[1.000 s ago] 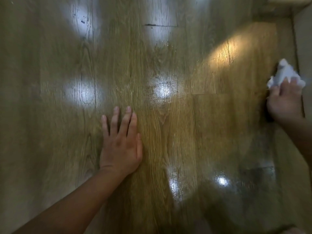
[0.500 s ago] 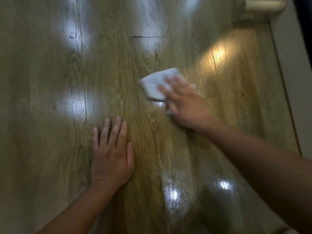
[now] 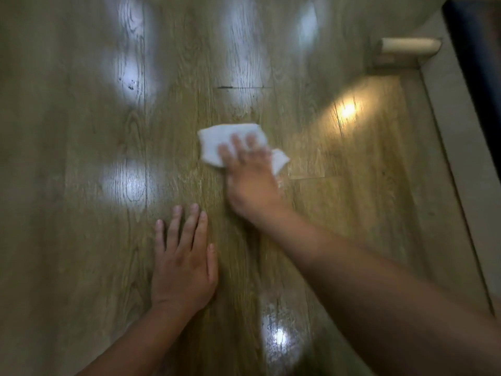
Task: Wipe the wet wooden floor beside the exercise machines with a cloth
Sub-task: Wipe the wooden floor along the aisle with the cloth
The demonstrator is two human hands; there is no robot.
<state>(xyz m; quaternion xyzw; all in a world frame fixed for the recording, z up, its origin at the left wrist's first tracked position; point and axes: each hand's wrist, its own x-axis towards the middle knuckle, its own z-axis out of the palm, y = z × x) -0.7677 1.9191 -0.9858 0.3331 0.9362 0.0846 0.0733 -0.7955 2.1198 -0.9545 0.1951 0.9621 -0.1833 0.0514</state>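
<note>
Rumpled white cloth [image 3: 214, 143] now farther left under right hand [image 3: 250, 183], glossy wood-grain floor [image 3: 81, 240]

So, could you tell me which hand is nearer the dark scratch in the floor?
Right. The right hand presses the cloth short of the dark scratch; the left hand rests flat farther back.

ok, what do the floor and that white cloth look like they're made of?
Floor: wood-grain planks, perhaps laminate or sealed wood; glossy, shown by grain lines, plank seams and bright light reflections. Cloth: soft white fabric, possibly paper towel; matte, folded and rumpled under the right hand; blur hides any weave.
</note>
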